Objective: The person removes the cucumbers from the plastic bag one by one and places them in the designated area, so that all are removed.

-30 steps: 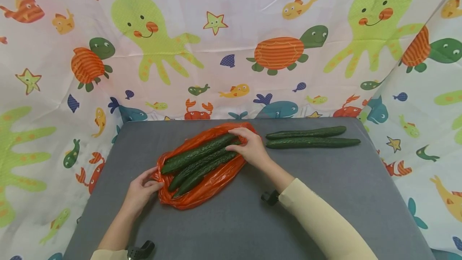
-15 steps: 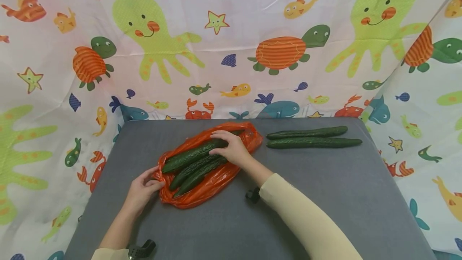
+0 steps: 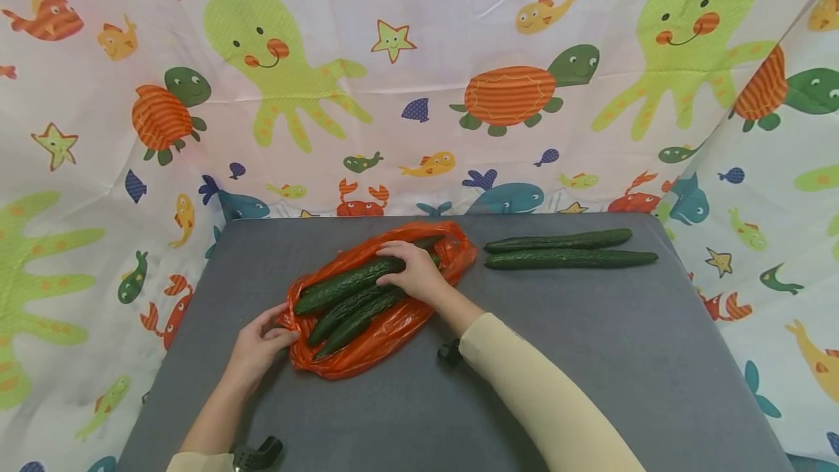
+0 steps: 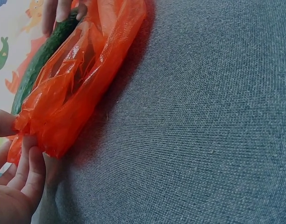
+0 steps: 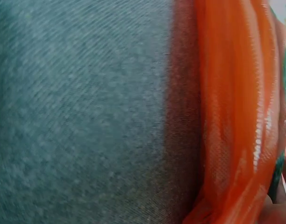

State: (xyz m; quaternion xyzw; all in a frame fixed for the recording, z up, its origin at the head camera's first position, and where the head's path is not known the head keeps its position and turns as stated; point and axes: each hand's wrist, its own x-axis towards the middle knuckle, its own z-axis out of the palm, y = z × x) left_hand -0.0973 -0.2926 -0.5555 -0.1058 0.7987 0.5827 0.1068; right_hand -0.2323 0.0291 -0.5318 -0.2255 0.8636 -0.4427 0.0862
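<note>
An orange plastic bag (image 3: 393, 347) lies spread on the table with several long cucumbers in its opening. My left hand (image 3: 254, 347) pinches the bag's near left edge; in the left wrist view the thumb and fingers (image 4: 36, 172) close on the crumpled plastic. Over the middle of the cucumbers, my right hand (image 3: 416, 272) grips the upper cucumber (image 3: 347, 286), thumb on the near side and fingers over the far side. Beneath it lies another cucumber (image 3: 341, 317). In the right wrist view the bag (image 5: 236, 107) hides most of the right hand.
Two more cucumbers, a far one (image 3: 557, 241) and a near one (image 3: 570, 259), lie side by side at the back right of the grey table (image 3: 590, 355). A curtain (image 3: 393, 93) printed with sea animals stands behind and at both sides.
My right hand has moved left along the cucumbers, from their far right end to the middle, and its fingers have come down around the upper one. The left hand stays at the bag's edge.
</note>
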